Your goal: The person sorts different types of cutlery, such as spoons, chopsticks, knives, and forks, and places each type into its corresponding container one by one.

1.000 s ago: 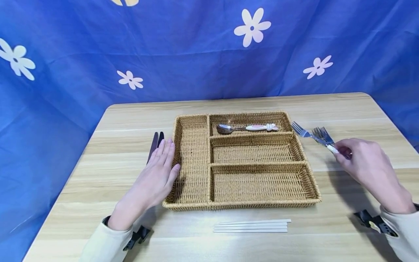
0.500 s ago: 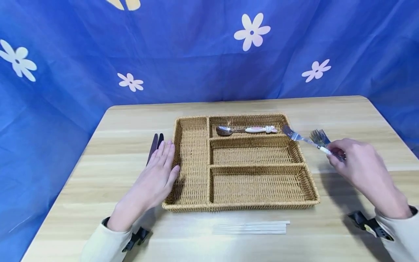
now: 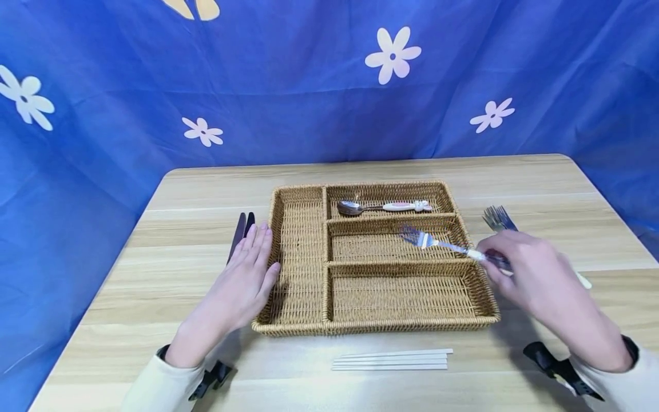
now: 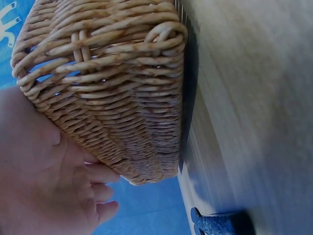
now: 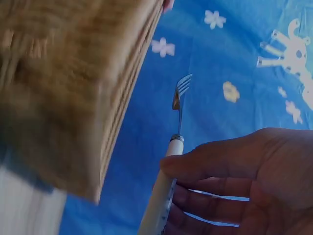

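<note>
My right hand [image 3: 535, 280] pinches a fork [image 3: 447, 246] by its white handle between thumb and fingers. Its tines reach out over the middle right compartment of the wicker cutlery tray [image 3: 325, 274]. In the right wrist view the fork [image 5: 179, 110] points away from the hand [image 5: 264, 171], beside the blurred tray. My left hand [image 3: 237, 286] lies with straight fingers along the tray's left side, and the left wrist view has this hand [image 4: 54, 166] against the woven wall [image 4: 122, 107]. A spoon [image 3: 404, 206] with a rabbit-tipped handle lies in the upper right compartment.
More forks [image 3: 499, 217] lie on the wooden table [image 3: 540, 183] right of the tray, partly behind my right hand. Dark knives [image 3: 237, 233] lie beside my left fingers. Several white sticks [image 3: 391, 361] lie before the tray. A blue flowered cloth [image 3: 309, 86] hangs behind.
My right hand has moved left with the fork, whose tines have passed from the table beside the tray to over its middle compartment. The left hand has stayed in place.
</note>
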`<state>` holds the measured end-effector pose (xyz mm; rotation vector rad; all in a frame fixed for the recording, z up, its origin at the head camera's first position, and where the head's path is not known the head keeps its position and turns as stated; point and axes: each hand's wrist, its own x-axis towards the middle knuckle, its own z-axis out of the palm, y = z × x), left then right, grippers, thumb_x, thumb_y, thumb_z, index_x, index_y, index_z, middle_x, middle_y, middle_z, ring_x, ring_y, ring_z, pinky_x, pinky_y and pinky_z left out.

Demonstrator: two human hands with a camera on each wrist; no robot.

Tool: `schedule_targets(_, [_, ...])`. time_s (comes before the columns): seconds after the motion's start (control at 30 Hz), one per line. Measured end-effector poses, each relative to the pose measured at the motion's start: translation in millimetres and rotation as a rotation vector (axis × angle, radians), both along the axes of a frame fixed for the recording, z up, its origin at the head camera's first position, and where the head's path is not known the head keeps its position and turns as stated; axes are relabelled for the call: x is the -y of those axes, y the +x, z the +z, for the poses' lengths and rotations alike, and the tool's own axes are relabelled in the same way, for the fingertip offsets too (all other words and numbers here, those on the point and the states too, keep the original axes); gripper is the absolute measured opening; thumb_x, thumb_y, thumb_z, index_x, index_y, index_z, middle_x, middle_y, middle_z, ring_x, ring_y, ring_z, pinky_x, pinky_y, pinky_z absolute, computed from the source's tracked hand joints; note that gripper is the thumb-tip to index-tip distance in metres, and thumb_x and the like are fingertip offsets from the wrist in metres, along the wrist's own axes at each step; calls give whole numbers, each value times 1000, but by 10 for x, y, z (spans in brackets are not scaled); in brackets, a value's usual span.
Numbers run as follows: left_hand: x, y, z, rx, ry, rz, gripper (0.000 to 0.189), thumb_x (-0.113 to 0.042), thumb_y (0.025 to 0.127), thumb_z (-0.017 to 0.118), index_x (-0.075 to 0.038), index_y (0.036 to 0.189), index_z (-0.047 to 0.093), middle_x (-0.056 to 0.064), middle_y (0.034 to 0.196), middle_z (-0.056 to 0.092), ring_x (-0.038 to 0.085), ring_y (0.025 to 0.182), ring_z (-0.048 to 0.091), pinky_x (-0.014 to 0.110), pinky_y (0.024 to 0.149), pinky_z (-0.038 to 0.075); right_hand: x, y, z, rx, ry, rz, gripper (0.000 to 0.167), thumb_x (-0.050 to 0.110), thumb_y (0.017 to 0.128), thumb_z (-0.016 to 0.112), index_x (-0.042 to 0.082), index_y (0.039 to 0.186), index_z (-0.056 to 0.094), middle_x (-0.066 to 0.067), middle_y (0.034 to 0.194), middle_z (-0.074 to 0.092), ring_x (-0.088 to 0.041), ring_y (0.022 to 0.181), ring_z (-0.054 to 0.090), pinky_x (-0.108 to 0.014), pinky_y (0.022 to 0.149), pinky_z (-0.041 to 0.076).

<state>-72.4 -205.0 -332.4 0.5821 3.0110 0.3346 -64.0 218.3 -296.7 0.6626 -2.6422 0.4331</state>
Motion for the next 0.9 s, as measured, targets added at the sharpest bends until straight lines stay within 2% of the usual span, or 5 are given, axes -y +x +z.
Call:
schedule_targets(0.17, [9, 6, 10, -1, 3, 1, 62, -27, 106, 29, 9, 150, 3, 22, 158, -4, 35, 146, -8, 49, 119, 2, 273, 66, -26, 53, 24, 62, 20, 4, 70, 77, 9, 89, 71, -1, 83, 67, -17, 68, 60, -37, 54, 53])
schedule_targets(0.4, [2, -2, 2, -1, 1, -3, 62, -27, 106, 29, 9, 150, 3, 22, 158, -4, 34, 146, -8, 49, 119, 3, 496, 137, -122, 89, 58, 95, 21, 2, 71, 78, 7, 90, 72, -3, 89, 68, -21, 76, 65, -37, 58, 57])
schedule_targets(0.67, [-3, -11, 4, -6, -4, -1, 63, -28, 106, 30, 9, 150, 4, 23, 157, -3, 34, 146, -8, 49, 119, 3, 588, 152, -216, 129, 96, 103, 19, 2, 71, 79, 14, 83, 70, 3, 82, 63, -13, 66, 60, -25, 46, 50])
schedule_targets(0.9, [-6, -5, -8, -8, -3, -2, 63, -27, 106, 31, 11, 149, 7, 24, 157, 0, 38, 146, -3, 51, 119, 5, 575, 148, -227, 129, 106, 101, 21, 1, 70, 79, 14, 83, 69, 3, 82, 64, -15, 68, 61, -26, 48, 51])
